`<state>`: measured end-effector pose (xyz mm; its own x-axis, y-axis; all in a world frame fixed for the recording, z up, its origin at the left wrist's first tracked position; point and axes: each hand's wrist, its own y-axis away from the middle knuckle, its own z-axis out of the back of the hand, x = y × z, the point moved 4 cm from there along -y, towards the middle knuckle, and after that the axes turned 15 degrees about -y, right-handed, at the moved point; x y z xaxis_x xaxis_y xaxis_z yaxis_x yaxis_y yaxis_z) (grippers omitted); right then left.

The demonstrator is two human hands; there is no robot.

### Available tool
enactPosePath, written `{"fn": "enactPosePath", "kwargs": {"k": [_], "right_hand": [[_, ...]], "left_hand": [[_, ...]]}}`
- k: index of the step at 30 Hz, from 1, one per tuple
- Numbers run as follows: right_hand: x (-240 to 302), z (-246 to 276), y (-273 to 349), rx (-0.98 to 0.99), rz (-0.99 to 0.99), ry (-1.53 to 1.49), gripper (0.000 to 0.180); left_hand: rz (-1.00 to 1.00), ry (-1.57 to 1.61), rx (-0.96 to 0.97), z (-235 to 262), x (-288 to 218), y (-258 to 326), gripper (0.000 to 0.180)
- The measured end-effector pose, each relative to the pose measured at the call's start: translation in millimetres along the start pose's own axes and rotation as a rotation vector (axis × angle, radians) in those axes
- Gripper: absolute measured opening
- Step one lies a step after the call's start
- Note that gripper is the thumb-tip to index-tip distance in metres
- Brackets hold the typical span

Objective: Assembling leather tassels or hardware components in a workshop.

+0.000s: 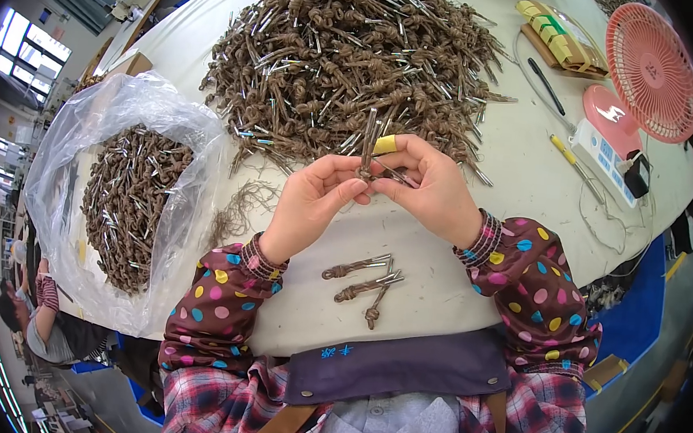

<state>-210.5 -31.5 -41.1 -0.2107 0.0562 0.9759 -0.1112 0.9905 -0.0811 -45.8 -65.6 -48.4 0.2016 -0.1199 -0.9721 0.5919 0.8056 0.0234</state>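
Observation:
Both my hands are closed around one knotted brown cord (368, 148) with shiny metal tips, which point up away from me. My left hand (311, 201) pinches its knot between thumb and fingers. Close against the same knot, my right hand (441, 193) has thumb and forefinger pressed together; yellow tape (385, 144) wraps one finger. A thin dark strand or tool (397, 175) shows between the right fingers; I cannot make out which. Below my hands lie three loose knotted cords (367, 287). Just beyond my fingers rises a large pile of similar cords (352, 60).
At left, a clear plastic bag (59, 158) holds more knotted cords. Loose thread scraps (244, 203) lie beside it. At right are a pink fan (652, 72), a white power strip (603, 161), a yellow-handled tool (564, 150), a black pen (546, 85) and a wrapped package (564, 39).

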Motion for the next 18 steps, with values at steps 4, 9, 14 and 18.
{"fn": "enactPosePath", "kwargs": {"k": [4,9,14,18], "right_hand": [[1.6,3.4,-1.6,-0.026,0.055,0.023,0.031],[5.4,0.5,-0.7,0.004,0.041,-0.107,0.028],[7.9,1.4,-0.2,0.015,0.016,-0.235,0.028],[8.5,7.3,-2.4,-0.029,-0.050,-0.300,0.028]], "left_hand": [[-0.024,-0.076,-0.017,1.9,0.9,0.1,0.026],[-0.014,-0.148,-0.034,1.2,-2.1,2.4,0.026],[-0.062,-0.233,-0.046,1.3,-0.9,0.6,0.026],[-0.062,-0.270,-0.051,1.9,-4.6,4.5,0.027]]}}
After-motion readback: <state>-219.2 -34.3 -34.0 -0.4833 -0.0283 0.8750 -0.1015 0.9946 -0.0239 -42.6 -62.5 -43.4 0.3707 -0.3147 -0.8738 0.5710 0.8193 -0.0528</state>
